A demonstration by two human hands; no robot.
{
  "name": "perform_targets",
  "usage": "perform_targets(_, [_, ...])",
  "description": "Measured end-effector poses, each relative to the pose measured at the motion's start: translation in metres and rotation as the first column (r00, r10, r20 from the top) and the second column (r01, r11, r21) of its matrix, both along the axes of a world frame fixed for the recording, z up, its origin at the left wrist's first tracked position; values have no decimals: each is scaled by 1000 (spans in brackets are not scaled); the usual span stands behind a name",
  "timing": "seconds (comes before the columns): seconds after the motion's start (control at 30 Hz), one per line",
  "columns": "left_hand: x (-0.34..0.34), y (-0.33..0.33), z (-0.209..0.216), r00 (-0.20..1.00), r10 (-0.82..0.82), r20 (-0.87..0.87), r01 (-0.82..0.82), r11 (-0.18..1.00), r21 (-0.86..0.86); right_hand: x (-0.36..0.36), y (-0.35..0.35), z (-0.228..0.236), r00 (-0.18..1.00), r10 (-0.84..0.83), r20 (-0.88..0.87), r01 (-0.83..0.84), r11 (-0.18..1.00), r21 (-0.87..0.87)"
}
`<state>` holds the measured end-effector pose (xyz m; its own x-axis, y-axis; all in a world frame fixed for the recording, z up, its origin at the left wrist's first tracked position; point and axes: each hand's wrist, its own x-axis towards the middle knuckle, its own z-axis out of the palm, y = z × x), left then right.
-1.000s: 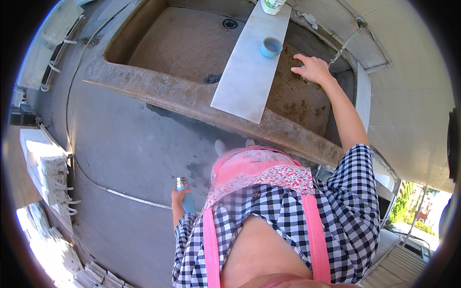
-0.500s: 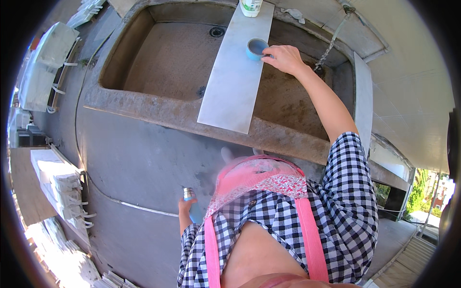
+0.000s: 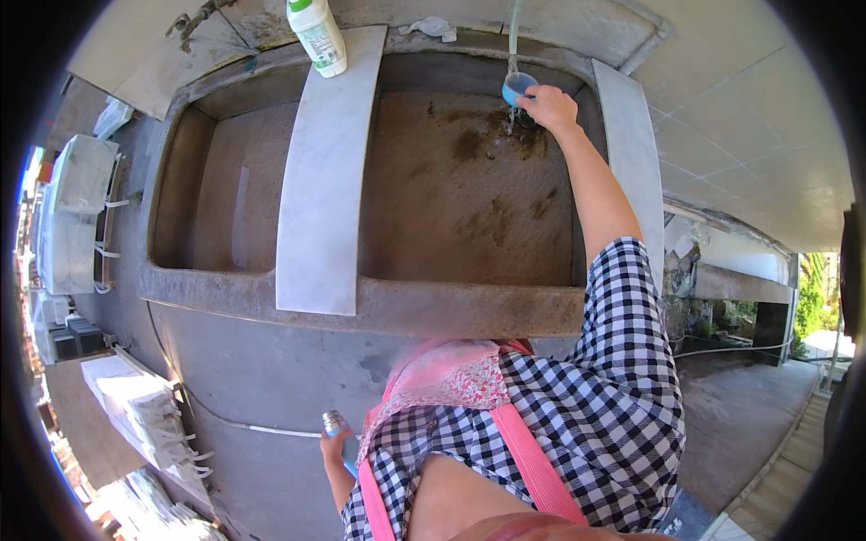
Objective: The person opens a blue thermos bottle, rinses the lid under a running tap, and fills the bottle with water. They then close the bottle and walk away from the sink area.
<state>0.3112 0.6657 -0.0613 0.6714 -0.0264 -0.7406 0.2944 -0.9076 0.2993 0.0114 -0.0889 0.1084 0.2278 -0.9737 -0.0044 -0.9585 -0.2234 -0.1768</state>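
The small blue cup [image 3: 519, 88] sits at the far right of the big concrete sink [image 3: 379, 302], held up under a thin stream of water falling from a pipe [image 3: 513, 27] above it; the right hand [image 3: 548, 108] is wrapped round its near side, arm stretched full length over the basin. From where I stand it looks like the rinsing or filling stage, with water splashing down onto the stained basin floor just below the cup. The left hand [image 3: 336, 446] hangs low beside the pink apron [image 3: 442, 379], its grip clenched round a small bottle with a metal cap [image 3: 336, 424], well apart from the sink. A pale marble slab [image 3: 325, 180] bridges the basin near to far on the left, and a white bottle with a green cap [image 3: 317, 34] stands at its far end. I'd judge the next move wants a steady wrist, keeping the cup level as it comes back from the stream, since the reach is long and the slab is the nearest flat place to rest it
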Motion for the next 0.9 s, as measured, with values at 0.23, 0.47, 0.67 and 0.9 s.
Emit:
perform_targets(0.23, [-45,16,39,995,74,72,-81,992,101,31,-30,-27,987,23,158,-32,998,53])
perform_targets(0.47, [-68,19,82,979,131,155,-128,991,-30,26,-35,-36,858,74,509,-106,994,34])
perform_targets(0.67, [-24,-27,111,971,97,220,-70,989,-129,7,-9,-44,273,-235,933,-292,904,313])
perform_targets(0.9, [-7,-64,153,942,188,277,-85,934,-346,24,11,-68,-361,-614,702,-534,753,385])
